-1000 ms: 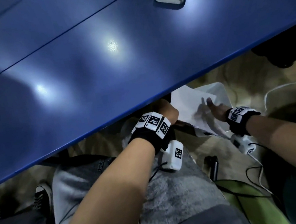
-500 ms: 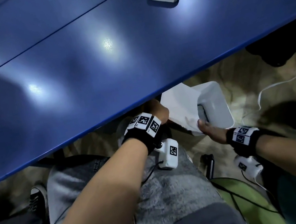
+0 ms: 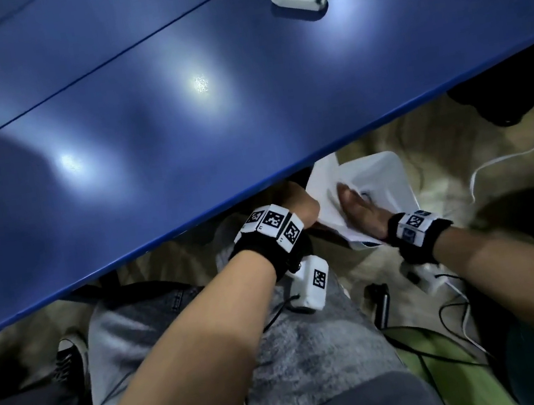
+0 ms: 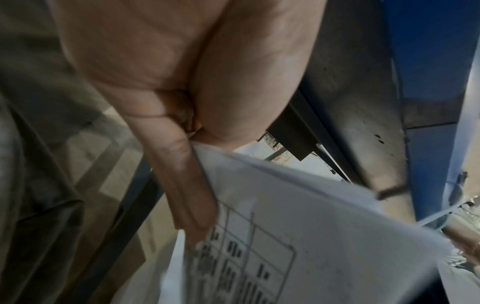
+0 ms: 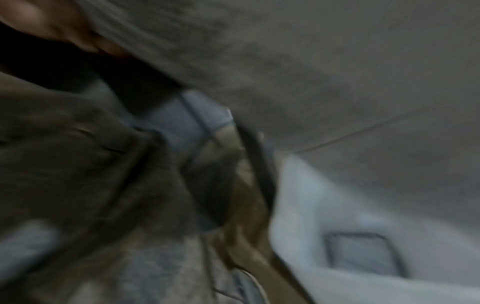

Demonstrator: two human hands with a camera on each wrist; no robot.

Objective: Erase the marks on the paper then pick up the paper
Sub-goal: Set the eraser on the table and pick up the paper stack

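Risen onto the paper [image 3: 328, 189], right hand [image 3: 360, 209] lies flat; left hand [image 3: 297, 204] pinches it beneath blue table [image 3: 144, 134].

Blue table, floor clutter and the wearer's legs below its edge.
Blue table [image 3: 116, 127] fills the upper half, a dark seam running across it, light glare spots on top. Grey jeans [image 3: 310, 362] on the lap at the bottom. Black-and-white sneaker [image 3: 69, 360] lower left on the beige floor [image 3: 451, 147]. White cable [image 3: 508, 156] loops on the floor at right, thin black cables [image 3: 448, 310] nearby. Green thing [image 3: 456, 368] lower right, unclear what.
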